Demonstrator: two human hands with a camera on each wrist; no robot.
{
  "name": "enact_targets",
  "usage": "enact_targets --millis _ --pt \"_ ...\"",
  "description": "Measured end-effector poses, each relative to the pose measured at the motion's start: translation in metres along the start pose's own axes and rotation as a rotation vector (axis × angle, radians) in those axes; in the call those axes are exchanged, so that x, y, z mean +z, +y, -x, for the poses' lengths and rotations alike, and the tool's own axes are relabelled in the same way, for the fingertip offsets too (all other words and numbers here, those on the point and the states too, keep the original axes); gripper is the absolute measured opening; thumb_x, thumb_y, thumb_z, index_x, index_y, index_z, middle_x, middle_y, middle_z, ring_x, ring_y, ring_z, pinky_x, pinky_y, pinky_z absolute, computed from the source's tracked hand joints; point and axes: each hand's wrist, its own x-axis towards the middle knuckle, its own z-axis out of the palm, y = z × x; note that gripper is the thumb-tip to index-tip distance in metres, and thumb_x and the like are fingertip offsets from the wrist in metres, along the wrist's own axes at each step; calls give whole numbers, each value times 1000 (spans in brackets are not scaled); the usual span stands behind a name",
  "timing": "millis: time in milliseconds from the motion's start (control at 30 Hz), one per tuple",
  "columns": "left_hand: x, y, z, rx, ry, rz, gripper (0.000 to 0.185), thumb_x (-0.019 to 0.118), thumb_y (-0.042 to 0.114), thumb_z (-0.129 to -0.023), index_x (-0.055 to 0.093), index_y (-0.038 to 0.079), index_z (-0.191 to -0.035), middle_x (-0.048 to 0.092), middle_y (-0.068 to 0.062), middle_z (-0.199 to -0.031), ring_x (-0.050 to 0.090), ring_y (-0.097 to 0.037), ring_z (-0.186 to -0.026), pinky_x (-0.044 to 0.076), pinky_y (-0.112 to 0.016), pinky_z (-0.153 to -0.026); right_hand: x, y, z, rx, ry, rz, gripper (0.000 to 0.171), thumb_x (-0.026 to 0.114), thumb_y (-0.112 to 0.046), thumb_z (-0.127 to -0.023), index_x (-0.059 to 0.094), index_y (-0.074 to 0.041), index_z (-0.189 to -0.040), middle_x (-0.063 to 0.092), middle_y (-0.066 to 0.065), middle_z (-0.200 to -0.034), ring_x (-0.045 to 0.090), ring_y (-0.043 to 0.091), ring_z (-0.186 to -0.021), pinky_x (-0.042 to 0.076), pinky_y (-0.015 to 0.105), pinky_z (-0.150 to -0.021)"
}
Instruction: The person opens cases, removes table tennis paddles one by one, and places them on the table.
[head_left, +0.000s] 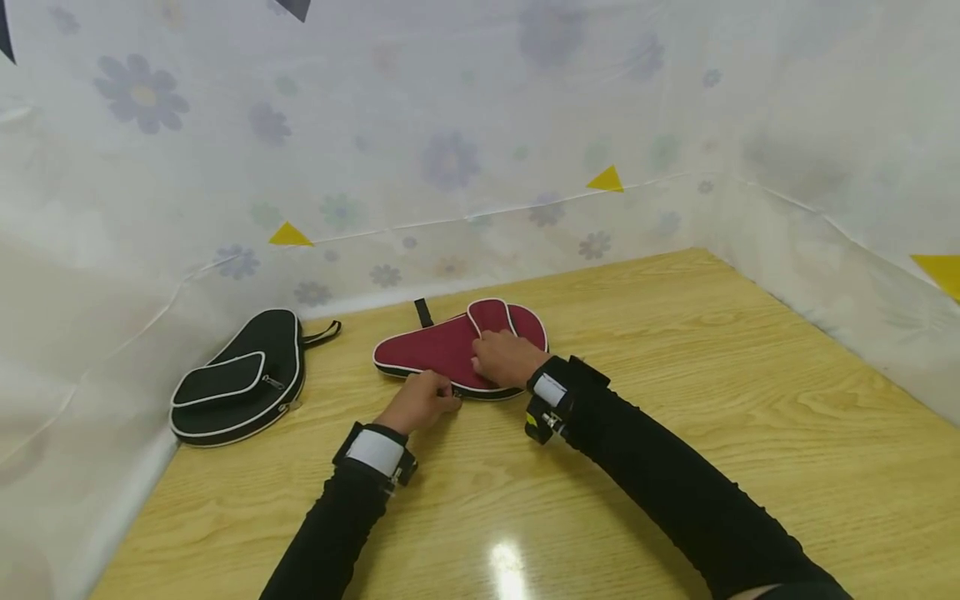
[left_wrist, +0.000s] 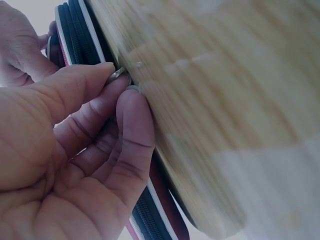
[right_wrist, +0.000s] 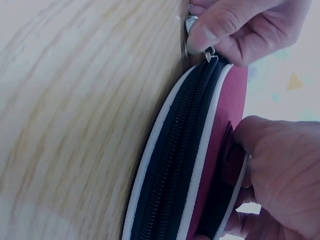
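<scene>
A dark red table tennis bat case (head_left: 429, 348) with white piping lies flat on the wooden table. At its near edge, my left hand (head_left: 422, 402) pinches the metal zipper pull (right_wrist: 208, 54) between thumb and fingers. Dark zip teeth (right_wrist: 172, 150) run along the side of the case, away from the slider. My right hand (head_left: 507, 358) grips the small front pocket (head_left: 491, 316) toward the wide end, thumb at the pocket's edge; some of its fingers are hidden behind the flap in the right wrist view.
To the left lies a black case (head_left: 273, 350) of the same shape, with a pocket, zipper and wrist loop (head_left: 322, 334). A flowered white sheet (head_left: 450, 125) hangs behind the table and along both sides. Yellow triangles (head_left: 291, 235) mark the sheet.
</scene>
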Motion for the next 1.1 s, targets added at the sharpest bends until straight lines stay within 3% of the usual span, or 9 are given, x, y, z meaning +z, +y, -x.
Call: enact_targets --millis 167,333,633,967,1100 --pt "0 1 0 11 17 0 35 74 5 -88 56 7 -58 43 6 -56 42 -11 -56 32 -24 -56 -2 6 1 -36 4 -35 26 49 -17 -105 66 2 -107 63 18 -100 63 33 -90 54 46 -82" --pt "0 0 0 3 28 1 34 73 5 -89 58 4 -59 44 6 -56 42 -10 -56 33 -23 -55 0 14 3 -121 54 -35 22 50 -14 -103 64 1 -96 61 16 -91 60 32 -89 49 46 -87" --pt "-2 2 4 17 78 -27 41 74 6 -86 53 10 -52 41 9 -52 41 -9 -54 32 -23 -54 0 22 4 -179 85 -47 21 49 -13 -103 62 0 -93 58 14 -87 58 30 -85 47 44 -85" --pt "-1 1 2 -7 73 -10 42 74 5 -87 52 9 -51 41 7 -51 40 -10 -52 30 -23 -52 1 31 4 -190 81 -100 21 49 -12 -102 60 -2 -88 54 10 -82 50 25 -76 44 40 -77" --pt "-1 2 3 -11 72 -5 42 74 5 -87 52 10 -52 42 7 -50 41 -10 -52 31 -23 -52 2 27 9 -94 111 -115 22 50 -15 -101 61 -3 -87 54 12 -83 49 27 -76 44 40 -75"
